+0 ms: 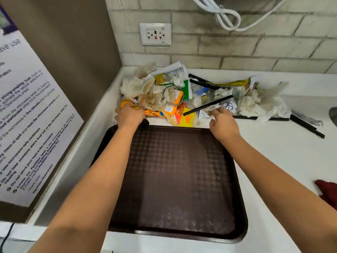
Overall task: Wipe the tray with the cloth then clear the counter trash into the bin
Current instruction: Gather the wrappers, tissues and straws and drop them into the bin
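Observation:
A dark brown textured tray [175,179] lies on the white counter in front of me, with nothing on it. Behind its far edge sits a pile of trash [182,94]: orange and yellow wrappers, crumpled tissues, clear plastic and black straws. My left hand [129,116] is at the pile's left end, fingers curled into an orange wrapper [127,104]. My right hand [221,121] hovers at the pile's middle with fingers loosely spread, touching a white paper scrap; it holds nothing I can see. A red cloth [328,192] lies at the right edge of the counter.
A brick-tiled wall with a power socket [155,34] and a white cable [228,19] stands behind the counter. A printed notice [31,115] hangs on the left wall. Loose black straws [306,125] lie right of the pile. A sink rim [333,115] shows at far right.

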Demonstrator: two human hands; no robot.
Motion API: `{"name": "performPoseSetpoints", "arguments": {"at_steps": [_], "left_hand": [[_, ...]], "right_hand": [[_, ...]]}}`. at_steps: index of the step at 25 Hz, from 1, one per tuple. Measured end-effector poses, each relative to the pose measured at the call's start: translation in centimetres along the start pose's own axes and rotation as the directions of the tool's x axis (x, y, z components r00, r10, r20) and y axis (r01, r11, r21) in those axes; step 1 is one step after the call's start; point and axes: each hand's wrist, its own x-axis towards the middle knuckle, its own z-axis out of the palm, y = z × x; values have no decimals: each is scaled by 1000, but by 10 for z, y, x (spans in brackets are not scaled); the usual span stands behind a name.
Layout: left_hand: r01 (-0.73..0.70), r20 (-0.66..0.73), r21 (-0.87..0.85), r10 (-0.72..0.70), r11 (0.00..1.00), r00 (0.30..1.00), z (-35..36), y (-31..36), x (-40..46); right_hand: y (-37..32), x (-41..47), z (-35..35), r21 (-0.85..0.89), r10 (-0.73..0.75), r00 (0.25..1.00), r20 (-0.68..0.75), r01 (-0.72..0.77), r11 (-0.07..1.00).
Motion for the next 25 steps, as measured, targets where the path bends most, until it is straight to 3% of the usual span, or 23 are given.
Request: {"name": "performPoseSetpoints", "arguments": {"at_steps": [7,16,20,22,24,25], "left_hand": [[133,27,-88,-132,987,991,21,4,35],[163,57,-376,-152,912,987,18,0,40],[99,-49,-452,-136,887,990,4,-7,15],[75,-55,-526,-122,847,991,-7,-7,-5],[25,-44,-587,-62,809,997,-15,-8,-31],[-9,-25,-600,-7,800,1000,-18,-7,-46]], "right_hand": [[-14,58,29,-189,-92,988,128,116,975],[-7,74,41,-311,-117,985,127,151,938],[-11,54,22,-147,-275,957,-86,261,954],[-17,34,9,-78,-400,862,-312,396,915],[-21,10,-1,8,-387,775,-499,451,893],[-24,-3,-5,95,-322,770,-551,441,892]]}}
